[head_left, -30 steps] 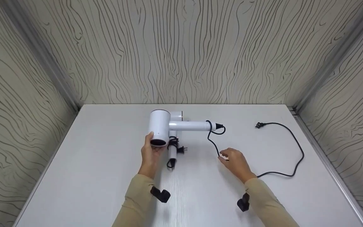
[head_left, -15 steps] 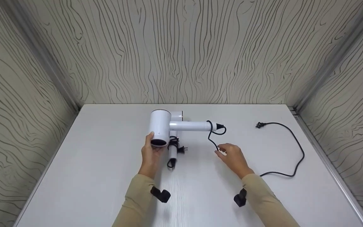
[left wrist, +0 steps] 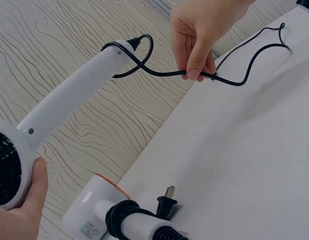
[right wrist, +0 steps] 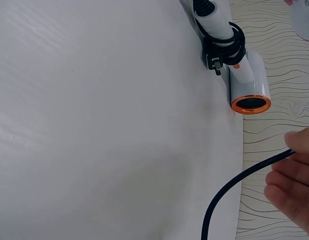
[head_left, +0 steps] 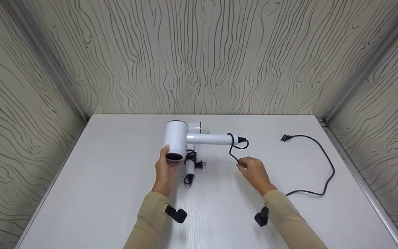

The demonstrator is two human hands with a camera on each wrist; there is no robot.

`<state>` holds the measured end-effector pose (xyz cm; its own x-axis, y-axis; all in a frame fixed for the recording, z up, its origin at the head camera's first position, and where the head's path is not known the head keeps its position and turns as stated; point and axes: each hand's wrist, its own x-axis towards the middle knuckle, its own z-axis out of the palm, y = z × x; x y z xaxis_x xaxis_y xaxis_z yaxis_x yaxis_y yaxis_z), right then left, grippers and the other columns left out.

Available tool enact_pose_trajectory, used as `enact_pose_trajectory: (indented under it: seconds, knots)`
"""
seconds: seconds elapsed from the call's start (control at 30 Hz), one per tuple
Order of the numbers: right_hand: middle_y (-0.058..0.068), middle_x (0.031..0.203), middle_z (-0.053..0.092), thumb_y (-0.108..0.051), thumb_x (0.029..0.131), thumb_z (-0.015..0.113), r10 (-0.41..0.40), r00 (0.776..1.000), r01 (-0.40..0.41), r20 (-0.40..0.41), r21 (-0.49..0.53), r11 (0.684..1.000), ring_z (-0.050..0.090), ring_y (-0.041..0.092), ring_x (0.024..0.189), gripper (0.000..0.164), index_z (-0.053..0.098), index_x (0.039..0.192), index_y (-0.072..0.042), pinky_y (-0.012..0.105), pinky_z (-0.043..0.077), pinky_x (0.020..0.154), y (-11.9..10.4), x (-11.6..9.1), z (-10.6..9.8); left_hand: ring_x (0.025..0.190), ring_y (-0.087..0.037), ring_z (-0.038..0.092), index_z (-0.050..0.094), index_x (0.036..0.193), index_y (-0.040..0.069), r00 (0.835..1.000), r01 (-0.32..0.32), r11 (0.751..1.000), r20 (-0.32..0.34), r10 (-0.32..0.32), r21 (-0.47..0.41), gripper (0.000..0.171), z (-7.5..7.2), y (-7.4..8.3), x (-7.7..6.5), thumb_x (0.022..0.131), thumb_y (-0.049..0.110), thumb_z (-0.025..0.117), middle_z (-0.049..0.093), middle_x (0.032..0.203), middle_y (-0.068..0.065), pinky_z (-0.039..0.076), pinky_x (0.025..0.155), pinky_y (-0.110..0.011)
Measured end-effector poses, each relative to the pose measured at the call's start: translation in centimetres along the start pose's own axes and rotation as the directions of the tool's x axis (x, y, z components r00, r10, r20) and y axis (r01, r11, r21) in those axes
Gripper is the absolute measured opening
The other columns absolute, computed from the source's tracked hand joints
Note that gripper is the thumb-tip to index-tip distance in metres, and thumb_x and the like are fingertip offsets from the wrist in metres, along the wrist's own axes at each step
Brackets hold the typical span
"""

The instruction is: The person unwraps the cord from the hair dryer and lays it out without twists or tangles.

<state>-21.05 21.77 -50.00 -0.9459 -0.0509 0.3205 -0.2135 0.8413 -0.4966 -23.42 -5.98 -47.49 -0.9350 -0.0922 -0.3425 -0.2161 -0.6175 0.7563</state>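
My left hand [head_left: 164, 171] grips a white hair dryer [head_left: 209, 139] by its barrel, raised above the table, with the handle pointing right. The thumb lies along the barrel's side. One loop of the dryer's black cord [left wrist: 164, 74] passes around the handle's end. Thumb and fingers of my right hand [head_left: 256, 174] pinch that cord a short way below the handle. Past this hand the cord curves over the table to its plug [head_left: 286, 137]. A second white hair dryer [right wrist: 249, 82], with an orange rim, lies behind and below the first, its cord [left wrist: 119, 212] wound around the handle.
Both dryers are over a white table [head_left: 116, 193]. Wood-grain patterned walls [head_left: 199, 62] stand behind it and at both sides. The second dryer's plug [head_left: 200, 164] sticks out to the right of its handle.
My right hand has moved slightly up and left along the cord, nearer the handle, and its fingers have drawn together on it. My left hand and the raised dryer stay almost still.
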Motion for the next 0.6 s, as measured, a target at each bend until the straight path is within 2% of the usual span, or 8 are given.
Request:
enact_pose_trajectory:
  seconds: [0.3, 0.6]
  knots:
    - [0.012, 0.076, 0.071, 0.003, 0.08, 0.072, -0.087, 0.992, 0.084, -0.088, -0.04, 0.996, 0.066, 0.017, 0.069, 0.004, 0.071, 0.084, 0.003, 0.03, 0.057, 0.061, 0.22, -0.16, -0.03, 0.101, -0.017, 0.062, 0.033, 0.142, -0.01, 1.0, -0.019, 0.998, 0.014, 0.019, 0.054, 0.065, -0.12, 0.06, -0.14, 0.098, 0.037, 0.042, 0.049, 0.125, -0.021, 0.051, 0.104, -0.037]
    - [0.012, 0.077, 0.07, 0.002, 0.082, 0.071, -0.097, 0.985, 0.092, -0.14, -0.042, 0.995, 0.066, 0.018, 0.07, 0.006, 0.071, 0.088, 0.003, 0.03, 0.058, 0.062, 0.43, -0.27, -0.4, 0.103, -0.018, 0.06, 0.032, 0.142, -0.01, 1.0, -0.02, 0.996, -0.003, 0.021, 0.082, 0.066, -0.26, 0.01, -0.09, 0.097, 0.036, 0.043, 0.047, 0.13, -0.023, 0.05, 0.106, -0.037]
